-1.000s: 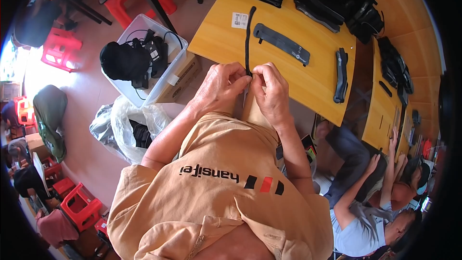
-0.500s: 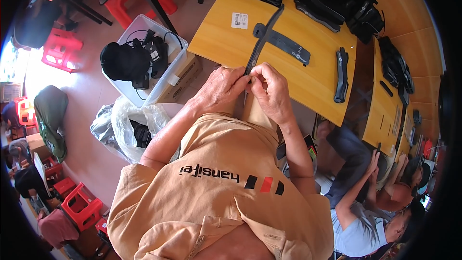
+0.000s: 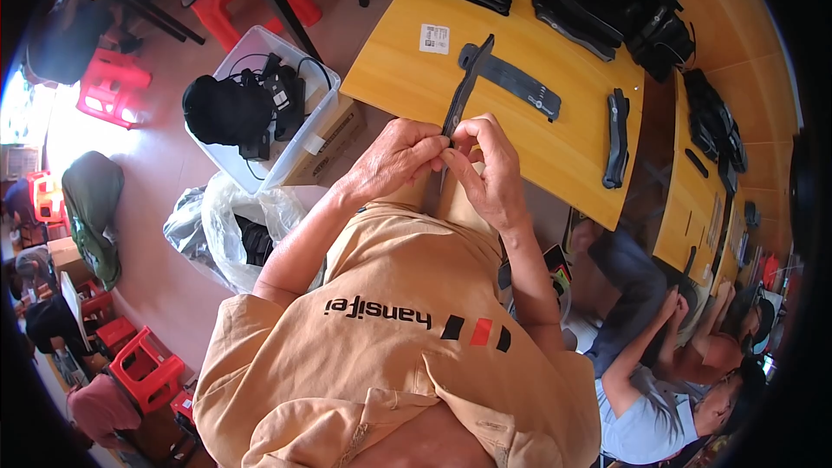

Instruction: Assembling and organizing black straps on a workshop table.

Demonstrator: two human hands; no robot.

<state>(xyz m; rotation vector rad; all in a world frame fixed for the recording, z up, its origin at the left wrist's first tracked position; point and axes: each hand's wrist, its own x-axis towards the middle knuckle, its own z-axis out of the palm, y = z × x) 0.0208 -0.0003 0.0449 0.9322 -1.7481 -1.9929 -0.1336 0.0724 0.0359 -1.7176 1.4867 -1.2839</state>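
One slim, dark, tapering strap (image 3: pixel 465 90), end pinched in the grip of left hand (image 3: pixel 399 158) and right hand (image 3: pixel 490 169).

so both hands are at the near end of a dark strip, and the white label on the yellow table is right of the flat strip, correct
The side is wrong: the head view shows the white label on the yellow table to the left of the flat strip. The left hand and right hand are at the near end of the dark strip.
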